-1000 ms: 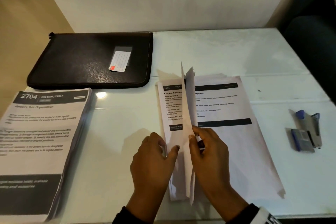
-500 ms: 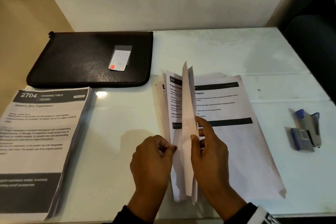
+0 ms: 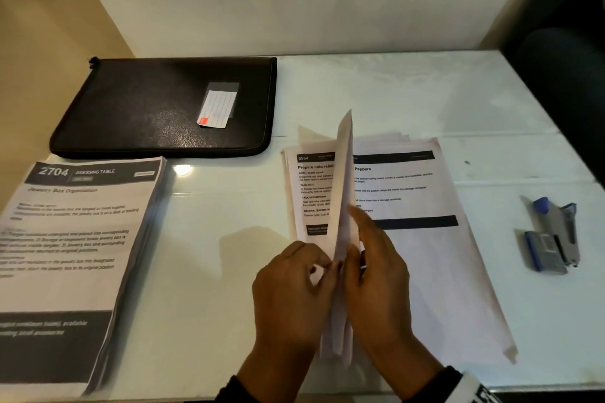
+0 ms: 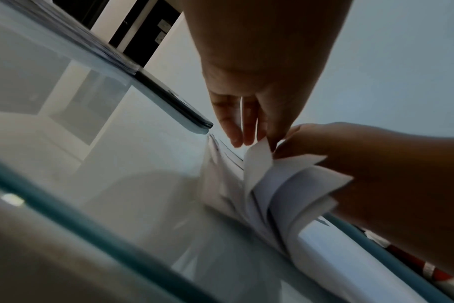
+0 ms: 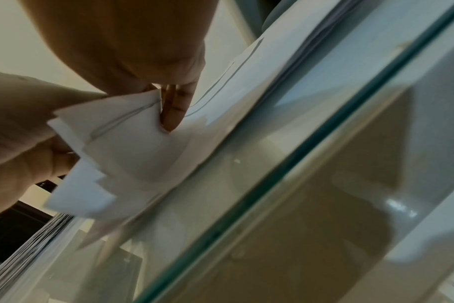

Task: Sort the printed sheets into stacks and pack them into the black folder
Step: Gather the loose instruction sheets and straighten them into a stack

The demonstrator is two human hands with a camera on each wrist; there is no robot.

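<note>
A closed black folder (image 3: 163, 108) lies at the back left of the table. In front of it sits a thick stack of printed sheets (image 3: 75, 239) headed "2704". In the middle lies a second pile, opened like a book: a "3564" sheet (image 3: 311, 193) on the left, a "Peppers" sheet (image 3: 409, 193) on the right, and a few sheets (image 3: 343, 173) standing on edge between them. My left hand (image 3: 314, 263) pinches the near edges of the left sheets (image 4: 257, 164). My right hand (image 3: 355, 249) holds the upright sheets (image 5: 130, 133) between thumb and fingers, index finger straight.
A grey and blue stapler (image 3: 553, 232) lies at the right, beside a small staple box (image 3: 540, 252). The glass table edge (image 3: 523, 386) runs just below my wrists. A wall stands behind the folder, and a dark chair (image 3: 569, 75) is at the far right.
Sheets have been turned over to the left: the exposed left page went from "3562" to "3564". My right index finger has straightened along the upright sheets. Both hands stay at the pile's near edge.
</note>
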